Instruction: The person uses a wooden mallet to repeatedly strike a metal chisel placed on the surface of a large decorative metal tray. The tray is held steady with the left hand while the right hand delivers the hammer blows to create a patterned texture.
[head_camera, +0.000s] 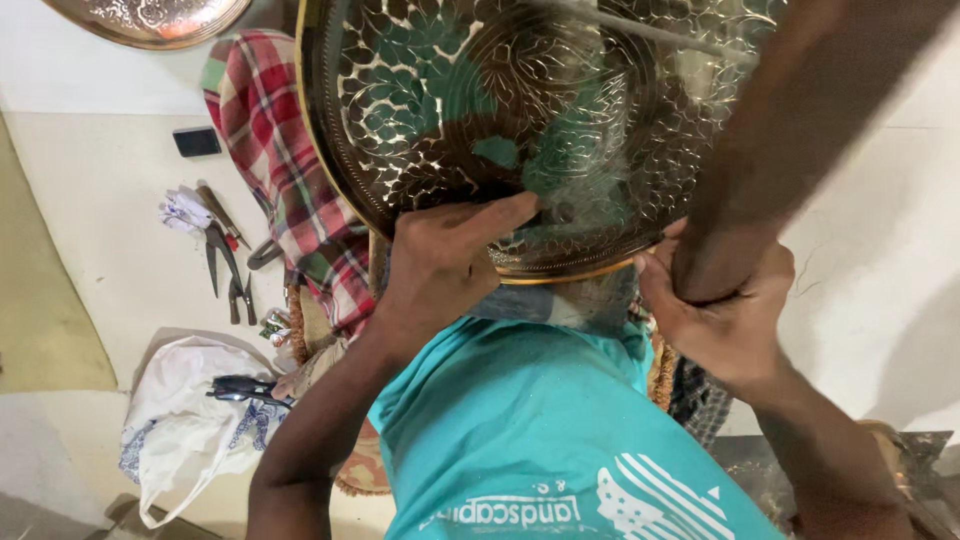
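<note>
Pressing against the lower rim of a big engraved brass tray (480, 90), the left hand (445, 265) lies with its fingers (505, 212) stretched narrow along the metal, holding nothing that shows. The right hand (725, 310) is wrapped tight around a thick dark wooden handle (790, 130), which runs up and right out of the picture, blurred.

The tray stands tilted in the person's lap, above the teal shirt (540, 430); its top and right side are cut off by the picture's edge. Its near rim touches both hands, so little free room is left there. Left of the tray, a checked cloth (290, 170) lies just beside the rim and partly under it.

Open pale floor (110, 190) spreads to the left, with pliers (228, 270) and a small dark block (196, 141) well apart from the tray. Lower left sits a white bag (185, 420) with scissors (245, 389) on it. More bare floor lies to the right of the right hand.

A second brass piece (150, 20) is cut off at the top left. What the handle ends in cannot be made out, and a thin pale rod (640, 28) across the tray is blurred.
</note>
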